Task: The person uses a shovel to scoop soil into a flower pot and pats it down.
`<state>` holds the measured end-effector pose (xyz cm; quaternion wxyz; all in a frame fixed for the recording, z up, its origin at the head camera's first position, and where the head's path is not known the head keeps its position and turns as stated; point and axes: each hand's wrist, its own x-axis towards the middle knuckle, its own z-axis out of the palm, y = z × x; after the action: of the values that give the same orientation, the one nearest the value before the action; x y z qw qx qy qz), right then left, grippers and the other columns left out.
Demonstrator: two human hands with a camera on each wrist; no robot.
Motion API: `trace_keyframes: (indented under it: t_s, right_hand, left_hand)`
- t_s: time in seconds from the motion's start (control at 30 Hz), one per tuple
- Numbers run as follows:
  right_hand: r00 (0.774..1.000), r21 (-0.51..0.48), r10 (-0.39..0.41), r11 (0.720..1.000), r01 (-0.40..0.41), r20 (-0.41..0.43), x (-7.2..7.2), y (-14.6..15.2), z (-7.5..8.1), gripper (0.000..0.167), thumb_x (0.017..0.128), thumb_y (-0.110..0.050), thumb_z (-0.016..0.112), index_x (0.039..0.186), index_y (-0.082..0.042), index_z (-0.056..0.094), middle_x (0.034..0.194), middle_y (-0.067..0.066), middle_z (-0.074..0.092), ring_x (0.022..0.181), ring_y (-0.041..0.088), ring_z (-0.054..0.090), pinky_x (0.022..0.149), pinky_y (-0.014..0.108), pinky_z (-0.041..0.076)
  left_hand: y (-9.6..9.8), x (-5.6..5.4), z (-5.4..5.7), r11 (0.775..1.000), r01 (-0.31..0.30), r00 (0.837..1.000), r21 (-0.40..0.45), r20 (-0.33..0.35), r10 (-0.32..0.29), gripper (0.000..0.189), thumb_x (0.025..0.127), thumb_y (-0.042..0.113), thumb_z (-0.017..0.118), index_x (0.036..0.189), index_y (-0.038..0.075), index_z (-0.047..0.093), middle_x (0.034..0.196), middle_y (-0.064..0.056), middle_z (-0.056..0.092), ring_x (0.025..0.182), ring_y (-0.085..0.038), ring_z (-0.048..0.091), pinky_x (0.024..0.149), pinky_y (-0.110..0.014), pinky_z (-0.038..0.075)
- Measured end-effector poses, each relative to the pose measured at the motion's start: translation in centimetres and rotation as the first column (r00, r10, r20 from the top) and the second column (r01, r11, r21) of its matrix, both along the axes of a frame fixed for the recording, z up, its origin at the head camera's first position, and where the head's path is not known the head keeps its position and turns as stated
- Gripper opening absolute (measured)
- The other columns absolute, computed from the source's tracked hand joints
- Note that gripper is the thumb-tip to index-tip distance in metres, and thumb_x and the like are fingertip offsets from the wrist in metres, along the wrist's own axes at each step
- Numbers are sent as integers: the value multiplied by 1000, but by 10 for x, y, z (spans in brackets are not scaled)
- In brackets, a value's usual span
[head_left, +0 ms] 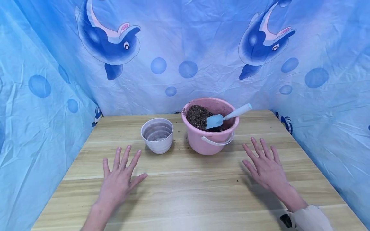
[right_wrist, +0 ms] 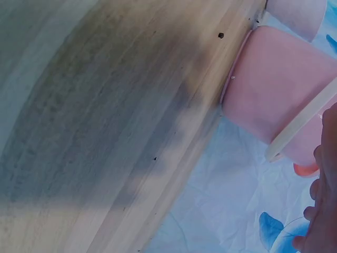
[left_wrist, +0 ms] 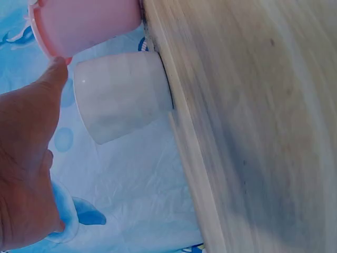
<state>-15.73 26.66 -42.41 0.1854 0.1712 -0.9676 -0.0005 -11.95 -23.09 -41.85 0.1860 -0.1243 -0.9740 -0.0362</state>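
I see the left hand (head_left: 117,184) near the white pot (head_left: 159,146) and the right hand (head_left: 268,170) near the pink bucket (head_left: 197,140), hands well apart, fingers spread. The 2 containers stand upright on the wooden surface (head_left: 179,199). The bucket holds dark soil (head_left: 198,117) and 1 light-blue trowel (head_left: 214,121); I can't quite tell whether its blade touches the soil.

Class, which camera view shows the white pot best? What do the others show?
The head view: the white pot appears uncropped, with its rim and ridged inside visible. The left wrist view shows only its outer wall; the right wrist view, just part, cut by the top edge.
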Motion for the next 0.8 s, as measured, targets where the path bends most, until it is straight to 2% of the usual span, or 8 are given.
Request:
trace_keyframes:
  t_s: [0.17,0.37,0.5,0.67,0.8]
  right_hand:
    - [999,-41,7,999,-9,-49,-1,-1,2,63,99,-46,44,154,-22,24,161,11,14,148,29,1,113,62,10]
    - [995,-101,4,995,-15,-102,-1,-3,5,65,97,-46,49,153,-20,28,157,15,24,142,39,22,108,63,20]
    - [987,-134,17,990,-39,-160,-3,-4,6,65,94,-47,51,150,-16,36,154,18,31,137,42,30,105,63,25]
    - [976,-164,33,984,-69,-217,-6,-5,6,66,90,-46,55,146,-14,41,149,20,37,132,44,35,101,63,31]
    - [968,-205,37,975,-90,-247,-7,-6,7,66,89,-42,58,146,-13,42,148,21,39,127,46,41,95,63,36]
  left_hand:
    - [5,-2,0,998,3,1000,68,0,-3,83,89,59,57,155,27,19,162,-9,4,147,-28,-12,108,-72,-3]
    - [11,-7,2,987,11,1000,160,-21,-8,85,88,57,60,155,22,21,161,-12,9,147,-32,-8,106,-73,4]
    - [14,-9,2,975,30,999,222,-26,-25,87,87,54,63,155,23,18,161,-13,10,147,-36,-4,106,-73,7]
    - [17,-12,1,945,68,998,320,-36,-59,88,87,48,66,156,24,15,160,-15,11,146,-37,-2,110,-69,6]
    - [20,-15,1,909,110,994,402,-58,-94,90,86,43,69,156,22,15,161,-13,11,147,-36,-1,111,-67,7]
